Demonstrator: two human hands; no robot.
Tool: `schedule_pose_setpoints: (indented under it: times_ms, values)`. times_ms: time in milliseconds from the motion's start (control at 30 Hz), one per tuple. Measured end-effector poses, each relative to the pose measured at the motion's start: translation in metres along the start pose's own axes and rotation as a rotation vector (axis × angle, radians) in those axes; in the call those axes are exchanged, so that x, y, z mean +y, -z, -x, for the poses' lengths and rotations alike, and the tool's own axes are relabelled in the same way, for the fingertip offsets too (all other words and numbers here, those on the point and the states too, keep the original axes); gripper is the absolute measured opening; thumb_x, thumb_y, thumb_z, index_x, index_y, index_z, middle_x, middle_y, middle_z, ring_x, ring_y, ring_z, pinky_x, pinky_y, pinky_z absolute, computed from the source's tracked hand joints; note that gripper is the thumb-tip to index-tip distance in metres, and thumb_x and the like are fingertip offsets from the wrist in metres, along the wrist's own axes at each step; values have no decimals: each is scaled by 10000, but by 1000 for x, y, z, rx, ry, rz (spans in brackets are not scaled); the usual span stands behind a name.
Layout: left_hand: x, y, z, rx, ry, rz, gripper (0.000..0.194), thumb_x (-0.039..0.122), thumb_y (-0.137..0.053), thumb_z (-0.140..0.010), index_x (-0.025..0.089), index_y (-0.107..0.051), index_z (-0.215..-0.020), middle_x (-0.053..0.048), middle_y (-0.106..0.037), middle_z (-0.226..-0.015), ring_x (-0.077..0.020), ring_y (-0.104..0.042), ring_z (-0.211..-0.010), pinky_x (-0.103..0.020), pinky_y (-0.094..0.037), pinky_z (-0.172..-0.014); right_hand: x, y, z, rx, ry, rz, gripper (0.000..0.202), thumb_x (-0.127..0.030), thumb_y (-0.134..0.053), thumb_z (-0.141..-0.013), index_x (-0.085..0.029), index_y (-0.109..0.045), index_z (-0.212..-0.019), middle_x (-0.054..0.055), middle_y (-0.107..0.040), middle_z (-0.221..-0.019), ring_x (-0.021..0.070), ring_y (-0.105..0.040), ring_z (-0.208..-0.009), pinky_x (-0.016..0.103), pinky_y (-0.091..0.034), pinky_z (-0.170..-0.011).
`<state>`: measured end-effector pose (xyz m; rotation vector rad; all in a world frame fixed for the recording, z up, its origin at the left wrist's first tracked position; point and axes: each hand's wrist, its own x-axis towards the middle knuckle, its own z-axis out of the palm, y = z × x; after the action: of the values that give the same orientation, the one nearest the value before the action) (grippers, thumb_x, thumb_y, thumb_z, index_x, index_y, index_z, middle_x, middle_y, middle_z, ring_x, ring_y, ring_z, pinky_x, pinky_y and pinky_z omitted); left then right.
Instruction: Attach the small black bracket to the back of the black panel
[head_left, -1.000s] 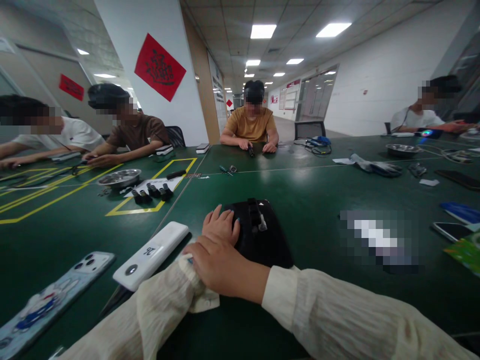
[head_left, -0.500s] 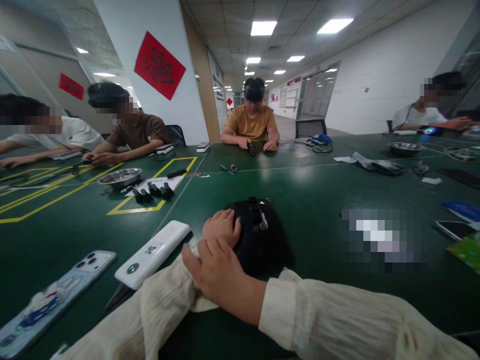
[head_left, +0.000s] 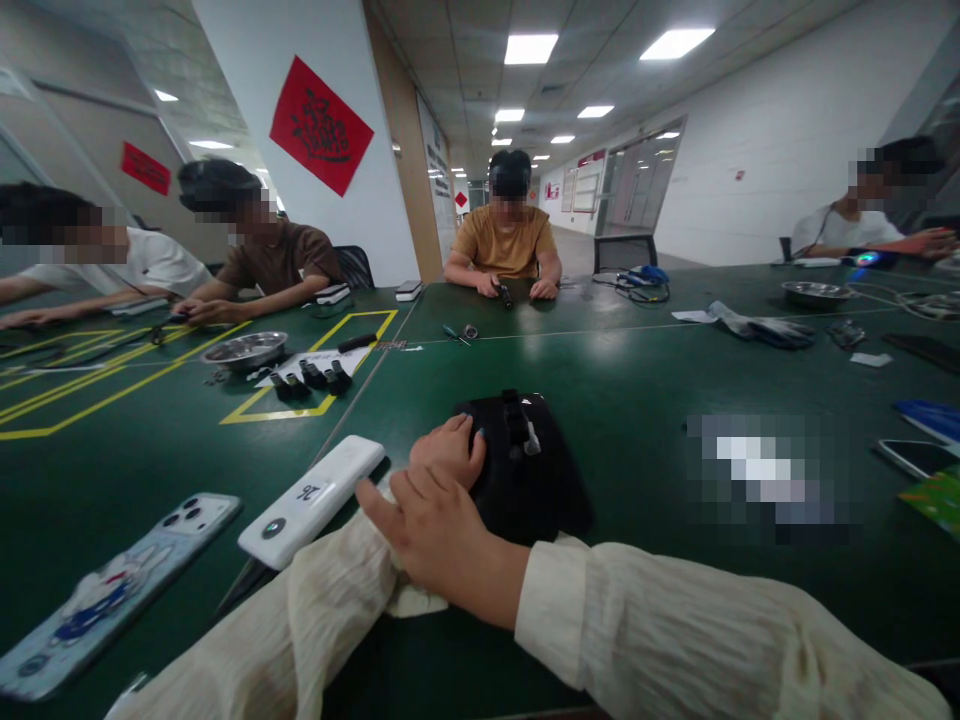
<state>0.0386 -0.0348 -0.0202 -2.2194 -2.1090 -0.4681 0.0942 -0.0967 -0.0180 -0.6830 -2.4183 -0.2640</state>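
My left hand (head_left: pixel 442 448) rests palm down against the left edge of a black padded case (head_left: pixel 536 480), which has a strap and buckle on top. Its fingers look loosely bent, with nothing visible in them. My right hand (head_left: pixel 442 530) lies across my left wrist, fingers curled over it and thumb on the sleeve side. Cream cuffs cover both forearms. Left of my hands lies a white power bank (head_left: pixel 311 505) marked 26. Nearer the left edge is a phone (head_left: pixel 120 595) in a pale blue cartoon case.
Farther left stand a metal bowl (head_left: pixel 246 350) and several black cylindrical parts (head_left: pixel 311 378) on white paper. Pliers (head_left: pixel 454 332) lie mid-table. Gloves (head_left: pixel 757 328), another metal bowl (head_left: pixel 816 293) and a second phone (head_left: pixel 915 458) are at right. Several people sit around the green table.
The view has shifted slightly, so the near items sit a little higher and more to the right. Both hands keep their pose, the right one over the left wrist.
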Motion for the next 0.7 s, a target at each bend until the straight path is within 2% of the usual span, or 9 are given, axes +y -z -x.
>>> schedule_pose_setpoints:
  times_ms: [100, 233, 300, 400, 467, 600, 700]
  values:
    - [0, 1, -1, -7, -17, -3, 402, 361, -386, -864, 210, -564, -1192, -57, -555, -1270, -242, -554, -1103, -351, -466, -879, 5, 2, -1, 8, 58, -59, 469, -158, -337, -900, -151, -279, -1365, 76, -529, -921, 203, -480, -834, 354, -435, -730]
    - [5, 5, 3, -19, 13, -46, 418, 364, -387, -863, 195, -552, -1208, -62, -541, -1287, -245, -572, -1071, -344, -477, -850, 2, 1, -3, 6, 13, 1, 507, -94, -278, -888, 3, -200, -1380, 119, -547, -899, 210, -494, -793, 362, -441, -676]
    - [6, 3, 4, -3, 34, -55, 415, 363, -381, -866, 201, -552, -1207, -67, -547, -1279, -254, -586, -1044, -367, -484, -835, -1, 0, -3, 0, -33, 51, 512, -88, -280, -881, 32, -199, -1372, 140, -557, -889, 221, -510, -779, 374, -443, -646]
    - [4, -1, 3, 45, 30, -36, 362, 348, -415, -856, 260, -583, -1165, -53, -584, -1230, -250, -591, -1032, -372, -484, -832, 1, -2, -2, -36, -97, 91, 473, -117, -310, -883, 4, -279, -1340, 168, -570, -906, 239, -527, -774, 391, -441, -611]
    - [3, -2, 2, 41, 20, -19, 348, 331, -439, -845, 266, -592, -1151, -49, -589, -1224, -242, -591, -1032, -359, -484, -832, 5, -2, -1, -43, -70, 55, 451, -136, -334, -888, -48, -311, -1330, 151, -570, -924, 237, -525, -804, 396, -446, -644]
    - [4, 3, 0, -31, 53, -25, 392, 356, -419, -851, 230, -560, -1194, -52, -550, -1278, -239, -600, -1011, -349, -491, -812, 10, 3, 1, -17, 37, -55, 517, -132, -364, -887, -100, -226, -1384, 94, -555, -939, 212, -503, -865, 376, -441, -757]
    - [7, 7, 2, -51, 44, -39, 411, 373, -399, -857, 216, -549, -1205, -57, -537, -1292, -249, -600, -1011, -358, -492, -806, 5, 6, -1, -32, 25, -48, 507, -121, -343, -895, -110, -228, -1388, 83, -552, -893, 201, -505, -815, 349, -443, -711]
